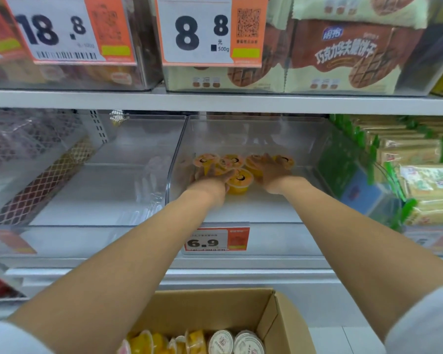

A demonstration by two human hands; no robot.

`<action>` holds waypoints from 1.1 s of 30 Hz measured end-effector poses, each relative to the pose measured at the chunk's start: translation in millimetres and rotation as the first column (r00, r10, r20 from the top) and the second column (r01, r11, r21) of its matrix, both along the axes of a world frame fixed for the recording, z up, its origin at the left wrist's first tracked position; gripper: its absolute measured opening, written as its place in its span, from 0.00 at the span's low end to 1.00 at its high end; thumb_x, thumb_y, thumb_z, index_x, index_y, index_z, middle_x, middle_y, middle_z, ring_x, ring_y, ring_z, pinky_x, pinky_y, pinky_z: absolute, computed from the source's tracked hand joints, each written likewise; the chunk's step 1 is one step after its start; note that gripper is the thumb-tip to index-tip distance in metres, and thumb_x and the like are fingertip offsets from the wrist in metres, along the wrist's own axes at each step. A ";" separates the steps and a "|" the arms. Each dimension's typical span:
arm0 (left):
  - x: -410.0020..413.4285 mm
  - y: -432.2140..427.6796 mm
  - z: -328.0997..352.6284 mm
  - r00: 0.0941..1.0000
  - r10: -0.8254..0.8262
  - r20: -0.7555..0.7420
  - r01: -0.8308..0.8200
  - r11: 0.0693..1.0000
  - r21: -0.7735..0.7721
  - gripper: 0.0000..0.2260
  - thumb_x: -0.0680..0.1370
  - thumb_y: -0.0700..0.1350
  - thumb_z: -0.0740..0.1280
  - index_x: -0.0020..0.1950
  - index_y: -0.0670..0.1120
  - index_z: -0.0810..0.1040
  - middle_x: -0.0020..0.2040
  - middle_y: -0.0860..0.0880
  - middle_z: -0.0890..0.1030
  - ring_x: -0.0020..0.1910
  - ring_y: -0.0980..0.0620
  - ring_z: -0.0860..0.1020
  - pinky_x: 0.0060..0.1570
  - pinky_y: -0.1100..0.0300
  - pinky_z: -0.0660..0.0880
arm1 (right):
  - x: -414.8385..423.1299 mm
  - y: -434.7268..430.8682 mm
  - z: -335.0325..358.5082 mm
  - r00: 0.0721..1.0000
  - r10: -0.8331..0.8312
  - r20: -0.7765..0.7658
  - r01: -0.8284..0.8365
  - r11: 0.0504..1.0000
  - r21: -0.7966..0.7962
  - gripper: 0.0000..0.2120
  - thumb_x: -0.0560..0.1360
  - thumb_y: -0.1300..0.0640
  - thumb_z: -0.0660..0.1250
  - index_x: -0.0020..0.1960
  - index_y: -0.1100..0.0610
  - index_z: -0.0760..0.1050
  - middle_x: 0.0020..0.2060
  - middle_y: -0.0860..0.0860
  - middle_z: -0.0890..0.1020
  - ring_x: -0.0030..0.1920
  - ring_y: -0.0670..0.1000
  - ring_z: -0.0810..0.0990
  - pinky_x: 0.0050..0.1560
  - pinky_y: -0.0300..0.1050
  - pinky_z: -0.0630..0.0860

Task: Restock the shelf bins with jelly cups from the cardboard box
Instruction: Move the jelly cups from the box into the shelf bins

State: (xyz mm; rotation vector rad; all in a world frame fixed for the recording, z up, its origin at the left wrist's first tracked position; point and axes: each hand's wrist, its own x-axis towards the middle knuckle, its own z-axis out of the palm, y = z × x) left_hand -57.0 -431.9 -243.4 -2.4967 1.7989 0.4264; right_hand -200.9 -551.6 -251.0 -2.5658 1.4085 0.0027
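Note:
Several yellow and orange jelly cups (239,180) lie in a cluster on the floor of a clear plastic shelf bin (241,208), middle shelf. Both my arms reach into that bin. My left hand (211,178) lies palm down on the left cups, its fingers curled over one, thumb against the front cup. My right hand (271,173) covers the cups on the right, fingers wrapped over them. At the bottom, the open cardboard box (279,312) holds more jelly cups (221,342), some yellow, some with white lids up.
A clear bin (108,190) stands to the left of the middle one. Green-wrapped packs (420,175) fill the bin on the right. A 6.9 price tag (216,240) hangs on the bin's front. The upper shelf (215,100) carries biscuit boxes and large price cards.

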 end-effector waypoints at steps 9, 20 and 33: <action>-3.1 10.1 7.9 1.000 -0.006 -0.021 0.006 1.000 -0.028 0.28 0.84 0.52 0.54 0.78 0.61 0.42 0.79 0.49 0.38 0.77 0.39 0.39 0.76 0.42 0.44 | -11.5 16.5 12.9 0.996 -0.084 -0.006 0.084 0.996 0.023 0.41 0.75 0.68 0.56 0.77 0.38 0.44 0.78 0.48 0.40 0.77 0.57 0.37 0.73 0.69 0.47; -60.1 143.9 57.9 0.977 0.018 -0.211 -0.141 0.798 -0.586 0.01 0.77 0.44 0.62 0.47 0.49 0.70 0.40 0.49 0.80 0.41 0.45 0.77 0.40 0.53 0.73 | -57.7 188.2 45.1 0.844 0.249 0.475 0.036 0.858 -0.512 0.03 0.74 0.59 0.64 0.44 0.57 0.76 0.39 0.50 0.77 0.41 0.53 0.76 0.36 0.45 0.71; 19.8 327.1 -120.7 0.857 0.503 -0.110 -0.496 0.864 0.085 0.12 0.76 0.43 0.63 0.60 0.45 0.74 0.59 0.45 0.77 0.58 0.44 0.76 0.55 0.51 0.76 | -49.3 323.5 -147.1 0.996 0.018 0.084 -0.058 0.865 0.499 0.14 0.74 0.61 0.63 0.58 0.59 0.78 0.53 0.55 0.81 0.52 0.57 0.80 0.48 0.47 0.77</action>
